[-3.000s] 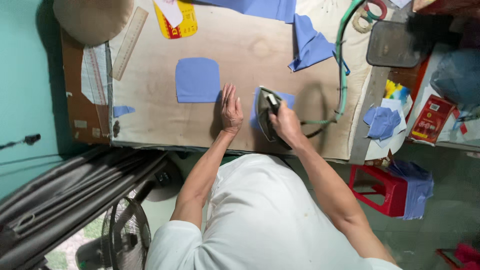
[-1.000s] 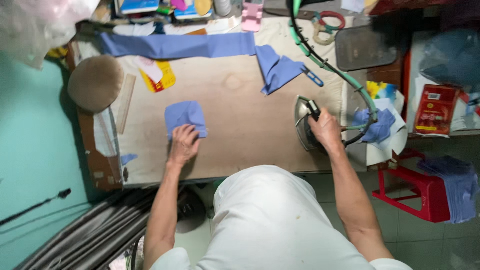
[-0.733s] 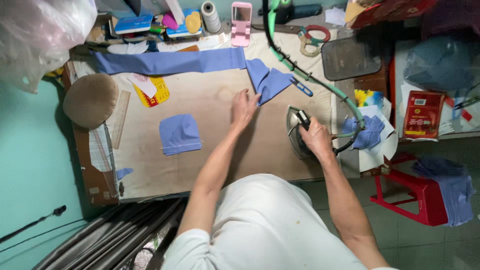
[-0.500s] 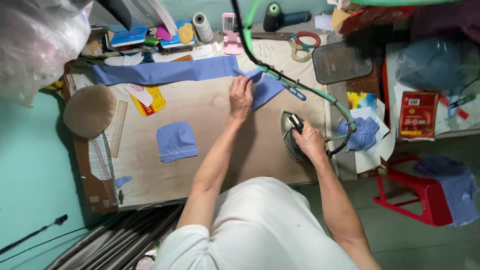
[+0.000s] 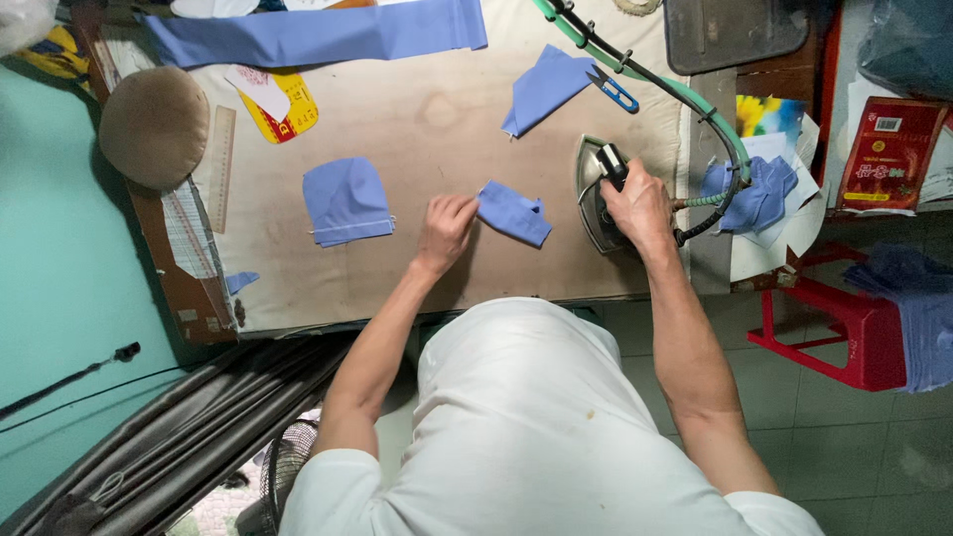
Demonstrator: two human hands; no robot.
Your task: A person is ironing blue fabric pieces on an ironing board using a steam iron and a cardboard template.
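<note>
Left hand [image 5: 446,226] rests palm-down on the counter [image 5: 427,129], fingertips closed on the near corner of a small blue fabric piece [image 5: 513,212]; the piece lies crumpled and partly folded between both hands, its underside hidden; right hand [image 5: 638,203] is clamped around the black handle of the iron [image 5: 596,189], which stands on the counter's right edge, its soleplate mostly covered by the hand and wrist; whether the iron touches the fabric piece cannot be told, though they lie just beside each other. To the left sits a folded blue pocket-shaped piece [image 5: 345,201], flat and apart from the hand; farther off lies a third blue scrap [image 5: 544,87] with blue thread snips [image 5: 612,89] at its edge; along the far edge runs a long blue strip [image 5: 318,35], cut off at the top. That makes four blue pieces on the counter, plus a bunched heap of blue cloth [image 5: 751,192] beyond the iron; a green hose [image 5: 685,94] curves over the counter to the iron; a round tan pad [image 5: 154,126] and a ruler [image 5: 218,167] sit at the far left.
</note>
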